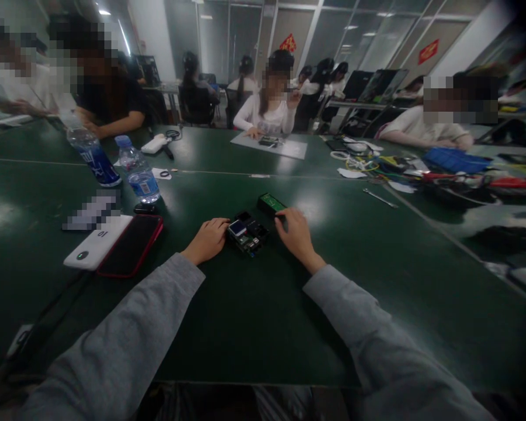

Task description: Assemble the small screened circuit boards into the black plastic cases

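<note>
My left hand (208, 240) is at the left edge of a small black electronic device (248, 234) with a little screen and exposed circuit parts. Its fingers are pressed together against that edge, their tips partly hidden. To the right, my right hand (297, 234) is closed at the near right end of a small black box with a green circuit-board top (272, 203). My index finger touches the box; the other fingers are partly hidden behind it. The box lies just beyond the device, both on the dark green table (254, 316).
Left of my hands are a red-edged phone (131, 245), a white power bank (94, 242), and two water bottles (138, 169). A wrench (380, 198) lies to the right, near tangled cables (363, 161). Across the table a person works at a pale board (284, 147).
</note>
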The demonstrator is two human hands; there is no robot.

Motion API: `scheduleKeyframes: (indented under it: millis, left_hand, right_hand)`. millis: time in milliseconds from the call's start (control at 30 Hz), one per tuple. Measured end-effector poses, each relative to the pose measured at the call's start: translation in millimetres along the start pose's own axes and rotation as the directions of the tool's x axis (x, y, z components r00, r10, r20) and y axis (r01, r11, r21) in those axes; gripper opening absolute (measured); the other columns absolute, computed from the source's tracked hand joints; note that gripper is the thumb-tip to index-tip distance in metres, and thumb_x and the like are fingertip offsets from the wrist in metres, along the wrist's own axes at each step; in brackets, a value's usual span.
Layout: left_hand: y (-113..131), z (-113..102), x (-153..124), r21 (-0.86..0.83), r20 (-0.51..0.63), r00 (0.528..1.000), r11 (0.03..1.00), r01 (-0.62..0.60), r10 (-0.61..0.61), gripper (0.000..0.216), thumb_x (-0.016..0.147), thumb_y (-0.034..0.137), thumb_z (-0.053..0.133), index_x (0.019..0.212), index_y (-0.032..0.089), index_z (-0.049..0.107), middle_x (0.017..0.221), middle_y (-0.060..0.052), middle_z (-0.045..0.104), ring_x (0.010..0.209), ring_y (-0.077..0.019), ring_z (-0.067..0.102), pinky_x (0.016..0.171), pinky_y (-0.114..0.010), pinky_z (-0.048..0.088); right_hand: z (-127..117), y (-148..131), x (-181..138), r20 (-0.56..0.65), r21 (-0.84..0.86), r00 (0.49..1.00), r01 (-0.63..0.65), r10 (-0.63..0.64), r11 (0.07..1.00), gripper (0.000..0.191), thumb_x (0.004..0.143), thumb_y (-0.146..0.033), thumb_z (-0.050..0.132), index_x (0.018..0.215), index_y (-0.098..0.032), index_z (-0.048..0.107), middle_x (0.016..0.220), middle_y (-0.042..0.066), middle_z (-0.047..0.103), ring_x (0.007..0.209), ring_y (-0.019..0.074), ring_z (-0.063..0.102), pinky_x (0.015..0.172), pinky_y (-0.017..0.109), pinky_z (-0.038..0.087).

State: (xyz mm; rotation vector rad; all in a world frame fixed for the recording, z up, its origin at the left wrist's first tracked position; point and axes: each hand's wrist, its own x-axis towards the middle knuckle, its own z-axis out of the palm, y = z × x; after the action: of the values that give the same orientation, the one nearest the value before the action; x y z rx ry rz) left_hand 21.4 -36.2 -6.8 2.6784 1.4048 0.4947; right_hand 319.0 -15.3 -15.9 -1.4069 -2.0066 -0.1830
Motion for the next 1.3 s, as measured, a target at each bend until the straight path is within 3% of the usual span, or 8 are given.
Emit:
scheduleKeyframes:
  millis: [133, 233, 367, 533, 833, 967, 1100, 1300]
  left_hand:
    - [-1, 2, 0, 0.003, -0.005, 1.000, 1.000, 0.003, -0.003, 0.039, 0.095, 0.014, 0.042, 0.131, 0.014, 0.054, 0.140, -0.013, 0.054, 0.132, -0.0252, 0.048, 0.110, -0.047, 0.041]
    - [-2, 3, 0, 0.004, -0.006, 1.000, 1.000, 0.003, -0.003, 0.038, 0.094, 0.015, 0.043, 0.131, 0.014, 0.054, 0.140, -0.013, 0.054, 0.132, -0.0253, 0.049, 0.110, -0.047, 0.041]
    - [-3, 4, 1, 0.004, 0.001, 1.000, 1.000, 0.001, -0.001, 0.040, 0.094, 0.015, 0.043, 0.133, 0.013, 0.053, 0.141, -0.013, 0.054, 0.132, -0.0251, 0.048, 0.111, -0.047, 0.040]
    - [-4, 4, 1, 0.007, 0.007, 1.000, 1.000, -0.003, 0.003, 0.038, 0.094, 0.015, 0.042, 0.131, 0.013, 0.054, 0.141, -0.013, 0.054, 0.133, -0.0253, 0.048, 0.111, -0.047, 0.040]
    - [-1, 0, 1, 0.012, 0.019, 1.000, 1.000, 0.002, -0.002, 0.039, 0.095, 0.016, 0.042, 0.132, 0.014, 0.052, 0.141, -0.013, 0.053, 0.133, -0.0254, 0.047, 0.110, -0.047, 0.041]
    - [-1, 1, 1, 0.020, 0.011, 1.000, 1.000, 0.003, -0.003, 0.039, 0.093, 0.014, 0.043, 0.132, 0.014, 0.052, 0.141, -0.013, 0.054, 0.132, -0.0251, 0.048, 0.110, -0.045, 0.040]
    - [-3, 2, 1, 0.021, 0.012, 1.000, 1.000, -0.007, 0.006, 0.039, 0.094, 0.015, 0.042, 0.132, 0.012, 0.052, 0.140, -0.013, 0.054, 0.132, -0.0251, 0.048, 0.110, -0.045, 0.040]
    - [-5, 3, 1, 0.018, 0.012, 1.000, 1.000, -0.008, 0.008, 0.040, 0.094, 0.016, 0.043, 0.133, 0.014, 0.052, 0.141, -0.013, 0.053, 0.133, -0.0250, 0.048, 0.111, -0.046, 0.040]
  right_hand:
    - [0, 5, -3, -0.158, 0.003, 0.985, -0.065, 0.065, 0.998, 0.046, 0.094, -0.042, 0.052, 0.128, -0.012, 0.052, 0.123, 0.018, 0.056, 0.119, 0.0330, 0.050, 0.101, 0.053, 0.044]
    - [6, 13, -5, -0.059, 0.051, 0.991, -0.114, 0.117, 0.992, 0.060, 0.091, -0.045, 0.055, 0.137, -0.008, 0.044, 0.130, 0.022, 0.053, 0.122, 0.0351, 0.050, 0.102, 0.055, 0.044]
    - [7, 15, -5, 0.036, 0.094, 0.980, -0.200, 0.197, 0.975, 0.057, 0.087, -0.038, 0.057, 0.136, -0.012, 0.046, 0.126, 0.019, 0.059, 0.112, 0.0338, 0.058, 0.095, 0.052, 0.050]
    - [-2, 7, -4, 0.008, -0.042, 0.996, -0.084, 0.084, 0.996, 0.052, 0.083, -0.016, 0.050, 0.135, -0.017, 0.048, 0.135, 0.016, 0.054, 0.127, 0.0341, 0.048, 0.100, 0.054, 0.045]
    - [9, 17, -4, 0.003, 0.039, 0.997, -0.080, 0.080, 0.996, 0.061, 0.092, -0.044, 0.055, 0.143, -0.015, 0.040, 0.143, 0.020, 0.044, 0.133, 0.0365, 0.041, 0.105, 0.059, 0.042]
    - [19, 29, -4, -0.025, 0.123, 0.988, -0.148, 0.152, 0.981, 0.068, 0.091, -0.042, 0.053, 0.147, -0.008, 0.033, 0.137, 0.023, 0.048, 0.129, 0.0351, 0.047, 0.108, 0.057, 0.041]
    - [18, 32, -2, -0.026, 0.134, 0.982, -0.182, 0.187, 0.974, 0.057, 0.088, -0.039, 0.054, 0.135, -0.007, 0.045, 0.123, 0.023, 0.052, 0.118, 0.0352, 0.053, 0.101, 0.056, 0.046]
    - [-2, 11, -1, -0.061, -0.037, 0.985, -0.164, 0.161, 0.986, 0.046, 0.086, -0.023, 0.052, 0.130, -0.012, 0.048, 0.123, 0.020, 0.048, 0.116, 0.0367, 0.048, 0.096, 0.057, 0.046]
